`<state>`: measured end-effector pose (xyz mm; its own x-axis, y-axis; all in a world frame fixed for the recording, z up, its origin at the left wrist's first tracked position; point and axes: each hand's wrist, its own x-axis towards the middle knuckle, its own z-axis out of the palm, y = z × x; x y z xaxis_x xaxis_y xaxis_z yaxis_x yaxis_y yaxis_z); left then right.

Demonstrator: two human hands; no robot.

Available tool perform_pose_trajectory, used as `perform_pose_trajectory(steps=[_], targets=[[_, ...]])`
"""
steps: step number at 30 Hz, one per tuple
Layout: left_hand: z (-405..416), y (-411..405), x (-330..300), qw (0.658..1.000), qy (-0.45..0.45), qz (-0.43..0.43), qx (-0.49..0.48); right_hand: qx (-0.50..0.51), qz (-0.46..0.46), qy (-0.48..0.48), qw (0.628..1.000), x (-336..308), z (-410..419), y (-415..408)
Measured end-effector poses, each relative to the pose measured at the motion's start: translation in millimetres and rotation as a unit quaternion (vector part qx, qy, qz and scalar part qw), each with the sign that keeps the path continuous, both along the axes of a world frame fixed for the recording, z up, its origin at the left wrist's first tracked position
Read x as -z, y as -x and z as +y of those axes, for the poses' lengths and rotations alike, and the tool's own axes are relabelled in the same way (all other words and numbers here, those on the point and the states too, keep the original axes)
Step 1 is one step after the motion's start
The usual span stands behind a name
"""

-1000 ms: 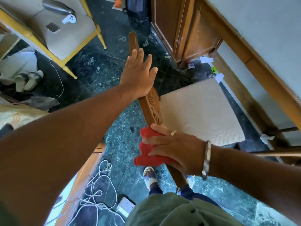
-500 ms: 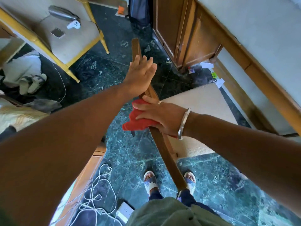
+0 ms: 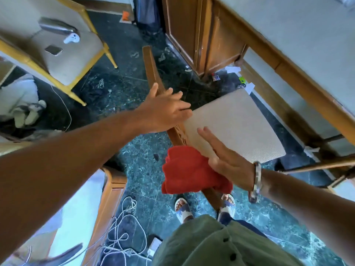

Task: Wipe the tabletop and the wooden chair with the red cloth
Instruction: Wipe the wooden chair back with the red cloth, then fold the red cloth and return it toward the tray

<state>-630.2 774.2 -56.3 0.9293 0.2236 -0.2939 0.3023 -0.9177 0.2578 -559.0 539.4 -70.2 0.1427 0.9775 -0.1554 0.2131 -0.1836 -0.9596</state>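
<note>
The wooden chair (image 3: 151,66) stands in front of me with its carved backrest rail running from the top centre down towards my feet, and its beige seat cushion (image 3: 240,127) lies to the right. My left hand (image 3: 165,110) lies flat across the middle of the rail, fingers spread. My right hand (image 3: 228,160) presses the bunched red cloth (image 3: 184,171) against the near end of the rail, fingers stretched out over the seat's edge. The pale tabletop (image 3: 307,35) with its wooden border fills the upper right.
A yellow-framed chair (image 3: 76,54) at the upper left carries a phone, a white controller and a metal object. White cables (image 3: 123,227) lie tangled on the green marble floor by my sandalled feet. Paper scraps sit near the wooden cabinet (image 3: 192,35).
My right hand has slid the red cloth back down the rail towards me, away from my left hand. My left hand has shifted lower on the rail, towards the seat.
</note>
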Motion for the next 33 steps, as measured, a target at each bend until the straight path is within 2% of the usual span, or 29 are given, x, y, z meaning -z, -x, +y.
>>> perform_pose_trajectory(steps=[1,2,4,6,8,11,13,15,18,22,24,26,28,30,32,33], targets=[[-13,8,-5,0.999,0.041,0.008,0.032,0.046,0.085,0.041,0.994,5,5,-5],[-26,12,-10,0.995,0.067,0.027,0.065,0.053,0.153,0.096,0.982,11,9,-8],[-50,14,-15,0.986,0.047,0.083,0.136,0.028,0.246,0.196,0.949,29,10,-11],[-68,6,-15,0.972,0.008,0.146,0.183,-0.015,0.298,0.303,0.905,44,1,-19],[-80,-4,-16,0.966,0.049,0.188,0.169,-0.056,0.292,0.361,0.884,46,-7,-29],[-83,-17,-16,0.952,0.157,0.223,0.14,-0.035,0.334,0.321,0.886,38,-24,-53],[-83,-25,-20,0.942,0.186,0.242,0.139,-0.025,0.37,0.29,0.882,30,-42,-70],[-85,-36,-25,0.945,0.192,0.227,0.132,-0.004,0.362,0.282,0.889,20,-60,-84],[-93,-64,-38,0.95,0.211,0.217,0.076,0.068,0.317,0.265,0.908,1,-86,-108],[-132,-128,-61,0.92,0.286,0.264,0.035,0.197,0.323,0.184,0.907,-27,-164,-150],[-174,-165,-75,0.916,0.321,0.24,0.038,0.28,0.329,0.12,0.894,-36,-222,-172],[-239,-212,-80,0.909,0.378,0.178,0.002,0.344,0.325,0.05,0.879,-51,-297,-197],[-295,-244,-78,0.877,0.461,0.121,-0.056,0.379,0.325,0.001,0.866,-62,-356,-213],[-380,-292,-71,0.835,0.539,0.083,-0.074,0.44,0.312,-0.024,0.842,-74,-441,-241],[-466,-341,-68,0.779,0.619,0.079,-0.056,0.534,0.29,-0.011,0.794,-80,-521,-270],[-509,-366,-65,0.763,0.639,0.087,-0.045,0.582,0.282,0.002,0.762,-81,-559,-284]])
